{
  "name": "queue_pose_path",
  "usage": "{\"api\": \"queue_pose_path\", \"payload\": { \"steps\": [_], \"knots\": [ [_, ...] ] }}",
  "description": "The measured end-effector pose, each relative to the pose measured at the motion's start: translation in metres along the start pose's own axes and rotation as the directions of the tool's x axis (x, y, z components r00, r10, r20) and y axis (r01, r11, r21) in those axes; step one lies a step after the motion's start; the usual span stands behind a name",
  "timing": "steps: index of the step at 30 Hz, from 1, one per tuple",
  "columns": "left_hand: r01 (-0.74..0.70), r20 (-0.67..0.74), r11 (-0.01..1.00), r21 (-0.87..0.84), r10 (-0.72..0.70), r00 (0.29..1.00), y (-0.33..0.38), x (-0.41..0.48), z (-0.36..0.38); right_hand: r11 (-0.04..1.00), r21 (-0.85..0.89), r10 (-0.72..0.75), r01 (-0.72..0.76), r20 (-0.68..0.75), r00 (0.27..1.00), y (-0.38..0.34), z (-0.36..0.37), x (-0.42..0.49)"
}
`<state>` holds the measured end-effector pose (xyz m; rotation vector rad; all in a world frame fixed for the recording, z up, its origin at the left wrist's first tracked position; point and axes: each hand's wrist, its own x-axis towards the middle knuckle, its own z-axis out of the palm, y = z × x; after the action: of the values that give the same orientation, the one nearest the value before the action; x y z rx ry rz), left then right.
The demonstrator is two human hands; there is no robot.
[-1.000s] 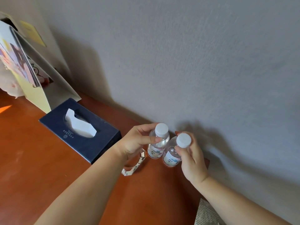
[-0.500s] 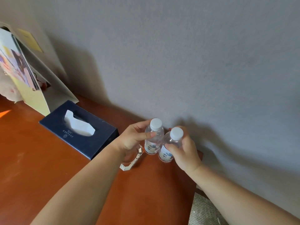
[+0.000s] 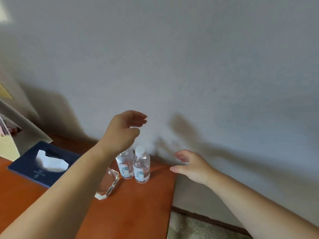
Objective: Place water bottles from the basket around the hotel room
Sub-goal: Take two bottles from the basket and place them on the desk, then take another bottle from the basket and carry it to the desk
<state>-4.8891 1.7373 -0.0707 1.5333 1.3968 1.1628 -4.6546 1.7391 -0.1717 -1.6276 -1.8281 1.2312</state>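
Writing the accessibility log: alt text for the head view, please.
Two small clear plastic water bottles stand side by side on an orange-brown wooden desk by a grey wall, both open hands, left hand and right hand, clear of them. A navy tissue box sits left.

1. Two water bottles [image 3: 134, 165] stand upright, touching side by side, at the bench's [image 3: 131, 209] far right corner, against the wall [image 3: 189, 57].
2. A glass dish [image 3: 107, 185] lies just left of them, lower in frame.
3. A tissue box [image 3: 39, 163] sits at centre left.
4. The left hand [image 3: 123, 131] hovers above the bottles; the right hand [image 3: 191, 165] hangs beside them, right of the bench edge.
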Motion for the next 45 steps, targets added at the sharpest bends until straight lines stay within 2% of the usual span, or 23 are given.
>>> {"api": "queue_pose_path", "payload": {
  "steps": [4, 8, 10, 12, 15, 18, 22, 26, 28, 31, 35, 37, 41, 45],
  "knots": [
    [-0.081, 0.247, 0.987, 0.141, 0.044, 0.968, 0.031, -0.023, 0.088, 0.999, -0.043, 0.016, -0.023, -0.157, 0.987, 0.015, -0.052, -0.062],
    [-0.225, 0.537, 0.935, 0.275, 0.044, 0.842, 0.062, -0.057, 0.197, 0.993, -0.022, 0.103, -0.118, -0.348, 0.932, 0.059, -0.110, -0.160],
    [-0.319, 0.676, 0.912, 0.257, 0.067, 0.734, 0.093, -0.084, 0.259, 0.983, 0.003, 0.165, -0.181, -0.419, 0.893, 0.088, -0.137, -0.223],
    [-0.392, 0.802, 0.899, 0.195, 0.084, 0.591, 0.126, -0.125, 0.322, 0.968, 0.031, 0.231, -0.248, -0.489, 0.841, 0.119, -0.156, -0.294],
    [-0.500, 0.911, 0.862, 0.087, 0.134, 0.389, 0.163, -0.199, 0.411, 0.927, 0.109, 0.350, -0.358, -0.591, 0.727, 0.167, -0.177, -0.403],
    [-0.576, 0.956, 0.817, 0.010, 0.161, 0.245, 0.187, -0.276, 0.487, 0.869, 0.192, 0.453, -0.457, -0.681, 0.575, 0.205, -0.188, -0.513],
    [-0.568, 0.985, 0.820, -0.062, 0.141, 0.095, 0.217, -0.378, 0.564, 0.774, 0.302, 0.549, -0.557, -0.759, 0.351, 0.240, -0.187, -0.645],
    [-0.574, 0.987, 0.803, -0.158, 0.122, -0.101, 0.243, -0.458, 0.622, 0.681, 0.451, 0.619, -0.577, -0.776, 0.123, 0.264, -0.176, -0.744],
    [-0.581, 0.976, 0.787, -0.206, 0.124, -0.178, 0.257, -0.491, 0.644, 0.648, 0.505, 0.638, -0.570, -0.769, 0.044, 0.274, -0.172, -0.778],
    [-0.633, 0.954, 0.720, -0.284, 0.150, -0.258, 0.273, -0.530, 0.674, 0.612, 0.553, 0.651, -0.565, -0.758, -0.036, 0.289, -0.170, -0.813],
    [-0.745, 0.932, 0.585, -0.321, 0.055, -0.358, 0.291, -0.558, 0.725, 0.576, 0.649, 0.688, -0.497, -0.713, -0.134, 0.312, -0.185, -0.846],
    [-0.788, 0.925, 0.518, -0.332, 0.016, -0.379, 0.303, -0.563, 0.760, 0.551, 0.653, 0.688, -0.520, -0.708, -0.159, 0.328, -0.203, -0.861],
    [-0.832, 0.914, 0.404, -0.380, 0.027, -0.405, 0.329, -0.564, 0.832, 0.515, 0.674, 0.704, -0.530, -0.685, -0.187, 0.365, -0.262, -0.882],
    [-0.827, 0.904, 0.417, -0.378, -0.028, -0.428, 0.362, -0.559, 0.906, 0.512, 0.699, 0.726, -0.500, -0.663, -0.183, 0.403, -0.327, -0.897]
  ]
}}
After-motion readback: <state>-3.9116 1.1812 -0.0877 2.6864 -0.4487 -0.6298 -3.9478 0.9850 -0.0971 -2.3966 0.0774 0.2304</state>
